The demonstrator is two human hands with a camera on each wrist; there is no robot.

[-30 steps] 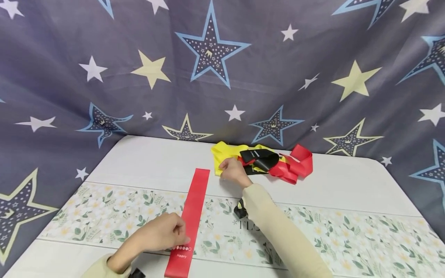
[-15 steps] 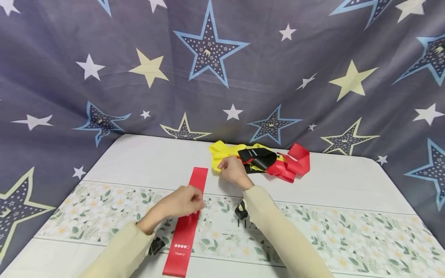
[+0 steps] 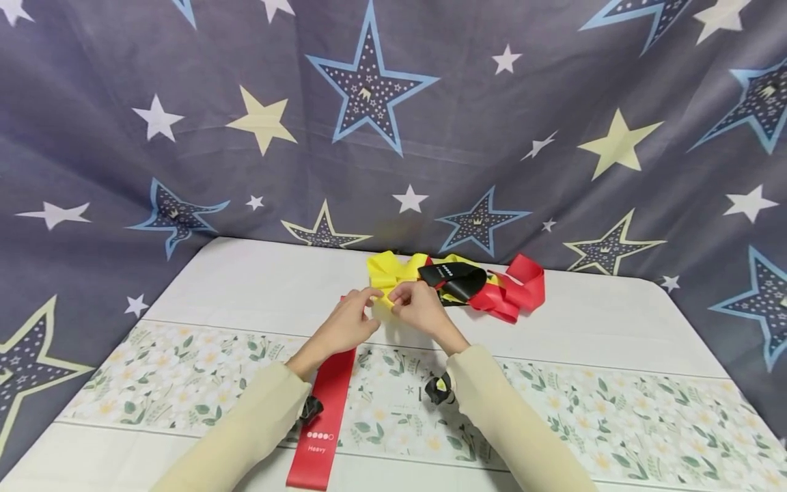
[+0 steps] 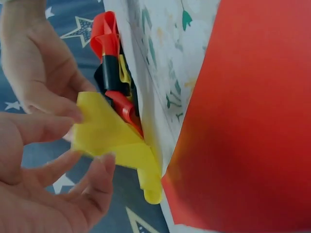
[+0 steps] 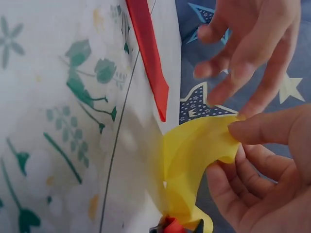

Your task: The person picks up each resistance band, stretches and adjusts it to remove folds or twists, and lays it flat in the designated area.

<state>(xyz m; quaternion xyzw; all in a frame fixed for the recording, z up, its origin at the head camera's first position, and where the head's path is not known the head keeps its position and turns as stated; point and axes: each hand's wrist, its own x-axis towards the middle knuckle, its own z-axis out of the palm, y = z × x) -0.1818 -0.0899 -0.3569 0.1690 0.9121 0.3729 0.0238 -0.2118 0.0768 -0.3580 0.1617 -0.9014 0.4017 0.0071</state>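
Note:
A yellow resistance band [image 3: 384, 263] lies at the left of a heap near the back of the table. My right hand [image 3: 424, 311] pinches its loose end between thumb and fingers, raising that part in the right wrist view. My left hand [image 3: 350, 321] has come up beside it, its fingers spread and relaxed. In the right wrist view, one left fingertip is right at the yellow band's edge [image 5: 194, 141]. Flat under my left forearm runs a red resistance band [image 3: 332, 389] marked "Heavy", its far end mostly covered by my left hand.
A black band [image 3: 458, 277] and another red band [image 3: 522, 287] lie tangled with the yellow one. Floral panels [image 3: 590, 410] cross the white table [image 3: 258, 280]. A star-printed curtain [image 3: 203, 89] hangs right behind the table's back edge.
My left hand has moved forward along the red band, from its printed end to the yellow band. My right hand has stayed at the yellow band, whose near end now shows lifted.

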